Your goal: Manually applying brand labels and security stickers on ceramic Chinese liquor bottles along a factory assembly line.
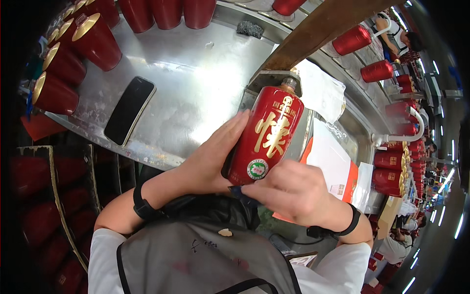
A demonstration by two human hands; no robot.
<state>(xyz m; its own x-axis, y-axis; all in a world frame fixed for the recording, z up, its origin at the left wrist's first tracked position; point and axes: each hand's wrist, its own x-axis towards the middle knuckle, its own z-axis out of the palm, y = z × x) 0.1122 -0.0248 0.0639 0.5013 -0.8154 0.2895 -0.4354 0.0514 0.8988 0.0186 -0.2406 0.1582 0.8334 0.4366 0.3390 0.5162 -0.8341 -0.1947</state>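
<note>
In front of me a glossy red bottle (268,134) lies tilted, with gold characters and a round green-and-white sticker (257,169) near its base. Its clear stopper (289,84) points away from me, beside a metal bracket. My left hand (215,157) is closed around the bottle's left side, its fingers partly hidden behind it. At the bottle's lower end, my right hand (293,191) pinches a small dark piece (242,195), perhaps cloth; its full shape is hidden by the fingers.
A black phone (129,110) lies on the metal table (181,98). Several dark red bottles (97,41) stand at the far left. A rusty beam (303,32) crosses the far right. White and orange sheets (333,152) lie right of the bottle; red bottles (377,71) line a conveyor beyond.
</note>
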